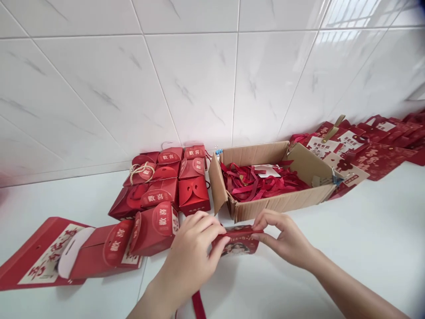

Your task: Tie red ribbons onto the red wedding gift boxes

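Between my two hands is a small red printed paper gift box (241, 244), with light lettering and pictured figures on its front. The fingers and thumb of my left hand (195, 248) pinch its upper left edge. At its upper right corner, my right hand (287, 239) grips the edge between thumb and fingertips. The box is held just in front of the cardboard carton (282, 204); its underside is hidden. A dark red ribbon (198, 305) shows below my left wrist, and I cannot tell whether it joins the box.
Several closed red gift boxes (159, 195) stand grouped left of the carton. A box with a raised white flap (99, 250) rests by a flat red bag (40, 257). Loose red ribbons (255, 186) fill the carton. More red bags (375, 153) lie right, along the tiled wall (192, 75).
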The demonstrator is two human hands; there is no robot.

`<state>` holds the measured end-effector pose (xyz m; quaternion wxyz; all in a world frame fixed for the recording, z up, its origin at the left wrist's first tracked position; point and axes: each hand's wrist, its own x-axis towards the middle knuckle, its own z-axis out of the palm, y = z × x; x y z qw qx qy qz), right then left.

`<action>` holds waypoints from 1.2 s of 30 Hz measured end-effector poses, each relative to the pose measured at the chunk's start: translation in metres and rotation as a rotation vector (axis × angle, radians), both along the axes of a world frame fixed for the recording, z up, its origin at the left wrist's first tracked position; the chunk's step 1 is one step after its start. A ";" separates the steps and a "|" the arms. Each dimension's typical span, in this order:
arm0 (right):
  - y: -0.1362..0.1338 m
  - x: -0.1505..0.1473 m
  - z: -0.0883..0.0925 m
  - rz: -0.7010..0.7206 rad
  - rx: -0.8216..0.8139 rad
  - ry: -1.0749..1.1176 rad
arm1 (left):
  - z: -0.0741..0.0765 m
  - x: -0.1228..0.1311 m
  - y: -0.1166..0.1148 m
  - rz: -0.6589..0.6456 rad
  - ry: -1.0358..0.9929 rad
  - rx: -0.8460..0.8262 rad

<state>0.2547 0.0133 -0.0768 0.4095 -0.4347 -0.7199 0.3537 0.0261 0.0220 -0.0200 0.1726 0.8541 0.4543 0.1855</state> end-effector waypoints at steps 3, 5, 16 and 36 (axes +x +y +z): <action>-0.012 -0.004 0.008 0.026 -0.006 -0.104 | 0.004 -0.008 0.004 -0.015 0.019 -0.105; -0.014 -0.005 0.024 0.094 -0.032 -0.187 | 0.006 -0.014 0.007 -0.035 0.022 -0.158; 0.137 -0.027 0.069 -0.053 -0.371 -1.040 | 0.011 -0.029 -0.002 -0.125 0.019 -0.143; 0.155 -0.016 0.026 -0.403 -0.460 -0.793 | 0.006 -0.030 -0.005 -0.144 0.028 -0.079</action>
